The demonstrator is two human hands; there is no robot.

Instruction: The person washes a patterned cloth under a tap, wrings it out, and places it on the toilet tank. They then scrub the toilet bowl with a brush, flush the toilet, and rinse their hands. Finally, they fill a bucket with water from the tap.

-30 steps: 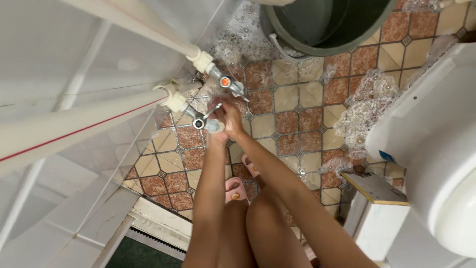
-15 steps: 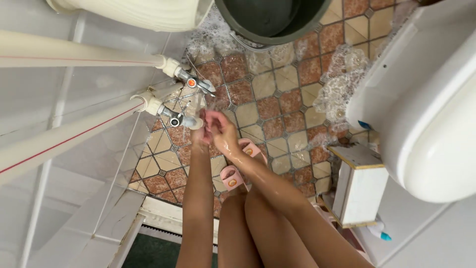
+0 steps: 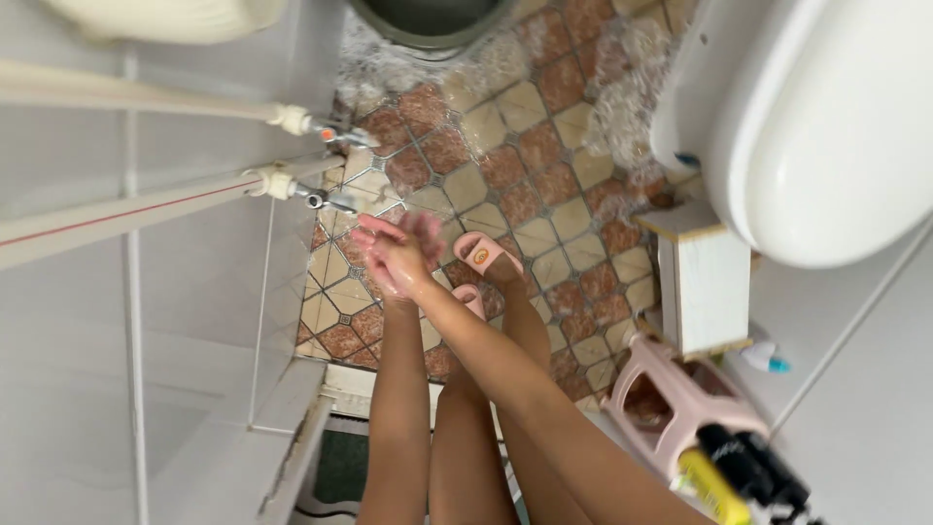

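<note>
Hands together at centre frame: left hand (image 3: pixel 379 261) and right hand (image 3: pixel 416 243) pressed palm to palm, fingers laid flat over each other, wet and shiny, holding nothing. Blurred at the fingertips, so cannot tell the exact finger lacing.

Lower tap (image 3: pixel 326 201) just off the hands at 11 o'clock, close but apart, spout aimed toward them. Upper tap (image 3: pixel 335 136) further out at 12, with an orange dot on it. Both fed by white pipes (image 3: pixel 146 209) coming in from 9 o'clock along the tiled wall (image 3: pixel 194 321). Cannot tell whether water is running.

Below the hands, bare legs and pink slippers (image 3: pixel 483 255) at 3 o'clock on the wet patterned floor (image 3: pixel 544 146). Foam or splashed water on the tiles out toward 12 and 1. Dark bucket (image 3: pixel 428 19) at the top edge. Big white tub (image 3: pixel 826 126) at 2 o'clock, white box (image 3: pixel 705 282) under it, pink stool (image 3: pixel 671 399) at 4 with a yellow bottle (image 3: pixel 709 486) lying beside.

To rub well, by the look of it: stay low and near the lower tap's spout, work palms, backs and between the fingers, elbows in so drips land on the tiles and not on the slippers. Mind the footing too, with a floor that looks slick.
</note>
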